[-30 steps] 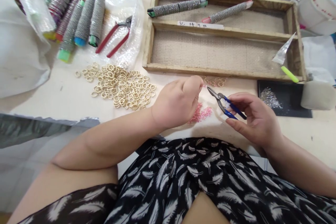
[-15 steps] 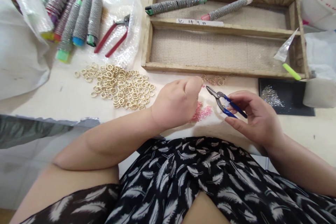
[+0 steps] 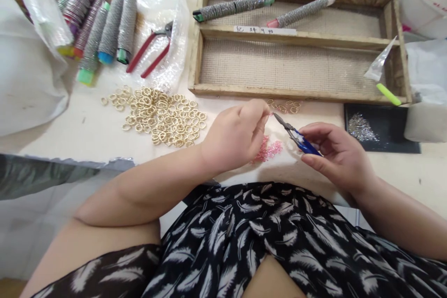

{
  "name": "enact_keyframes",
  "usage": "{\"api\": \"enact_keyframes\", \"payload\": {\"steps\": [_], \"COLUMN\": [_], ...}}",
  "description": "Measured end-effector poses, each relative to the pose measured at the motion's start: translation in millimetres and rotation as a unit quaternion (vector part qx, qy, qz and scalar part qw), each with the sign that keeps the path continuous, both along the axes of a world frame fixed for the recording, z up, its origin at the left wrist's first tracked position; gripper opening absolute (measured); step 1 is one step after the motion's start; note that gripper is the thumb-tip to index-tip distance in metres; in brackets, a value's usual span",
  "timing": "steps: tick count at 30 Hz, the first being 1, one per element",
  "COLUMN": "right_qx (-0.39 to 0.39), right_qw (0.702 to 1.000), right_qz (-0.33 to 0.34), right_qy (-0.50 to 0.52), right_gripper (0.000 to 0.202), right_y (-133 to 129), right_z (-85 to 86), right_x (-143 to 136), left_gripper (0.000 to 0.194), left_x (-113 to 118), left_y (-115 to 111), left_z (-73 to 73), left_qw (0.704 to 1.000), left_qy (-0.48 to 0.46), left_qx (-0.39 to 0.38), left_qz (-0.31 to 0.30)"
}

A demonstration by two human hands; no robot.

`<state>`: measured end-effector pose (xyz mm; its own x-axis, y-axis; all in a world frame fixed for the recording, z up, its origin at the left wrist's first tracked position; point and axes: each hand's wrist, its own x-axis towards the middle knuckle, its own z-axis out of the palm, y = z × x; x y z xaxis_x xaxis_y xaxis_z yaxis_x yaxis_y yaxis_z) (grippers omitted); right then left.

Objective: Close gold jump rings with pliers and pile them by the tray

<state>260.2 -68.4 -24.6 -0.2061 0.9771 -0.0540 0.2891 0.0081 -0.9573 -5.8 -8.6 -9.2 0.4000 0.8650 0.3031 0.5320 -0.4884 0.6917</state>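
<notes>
Metal pliers with blue-coated handles (image 3: 303,145) lie in the person's right hand (image 3: 338,156), whose grip is wrapped around the handles with the thumb on the near side; their narrow jaws look drawn together and point toward the left hand (image 3: 239,132). The left hand's grip pinches a tiny pink piece (image 3: 271,113) between thumb and forefinger, close to the plier tips; whether metal and piece touch cannot be told. Just below the hands, a loose heap of glittering pink beads (image 3: 268,150) rests on the pale bench (image 3: 84,135), partly hidden by the left hand. Beyond the plier tips, a few thin gold-coloured rings (image 3: 294,106) lie along a wooden, mesh-bottomed tray (image 3: 296,95), whose far compartment holds two rods wound with silver coils (image 3: 233,8). To the left spreads a big pile of twisted gold-coloured rings (image 3: 164,116), and behind it red-handled cutters (image 3: 156,59) lie on clear bubble wrap (image 3: 179,67) beside more coil-wound rods (image 3: 111,28). Right of the right hand, silvery bits (image 3: 362,128) sit on a flat black tray (image 3: 398,137).
</notes>
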Motion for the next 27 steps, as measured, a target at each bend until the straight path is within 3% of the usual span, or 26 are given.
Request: {"api": "enact_keyframes", "payload": {"steps": [3, 6, 8, 14, 20, 27], "right_qx": [-0.052, -0.073, -0.07, -0.042, -0.005, 0.003], "right_qw": [0.997, 0.993, 0.993, 0.996, 0.998, 0.998], "right_qz": [-0.001, 0.002, 0.005, 0.01, 0.008, 0.017], "right_qy": [0.062, 0.088, 0.092, 0.077, 0.056, 0.055], "right_gripper": [0.04, 0.041, 0.039, 0.04, 0.039, 0.038], "right_y": [4, 7, 7, 7, 7, 6], "right_z": [2.9, 2.9, 1.5, -2.0, -2.8, -1.7], "right_x": [-4, -6, -6, -6, -6, -5], "left_gripper": [0.009, 0.009, 0.01, 0.013, 0.017, 0.01], "left_x": [2, 4, 6, 8, 8, 5], "left_y": [2, 4, 6, 9, 11, 15], "left_z": [6.1, 7.2, 6.3, 7.8, 13.5, 13.6], "left_qw": [0.976, 0.905, 0.859, 0.797, 0.773, 0.737], "left_qy": [-0.136, -0.274, -0.335, -0.4, -0.4, -0.422], "left_qx": [-0.169, -0.326, -0.387, -0.451, -0.492, -0.528], "left_qz": [0.003, -0.001, -0.001, 0.011, 0.027, 0.004]}}
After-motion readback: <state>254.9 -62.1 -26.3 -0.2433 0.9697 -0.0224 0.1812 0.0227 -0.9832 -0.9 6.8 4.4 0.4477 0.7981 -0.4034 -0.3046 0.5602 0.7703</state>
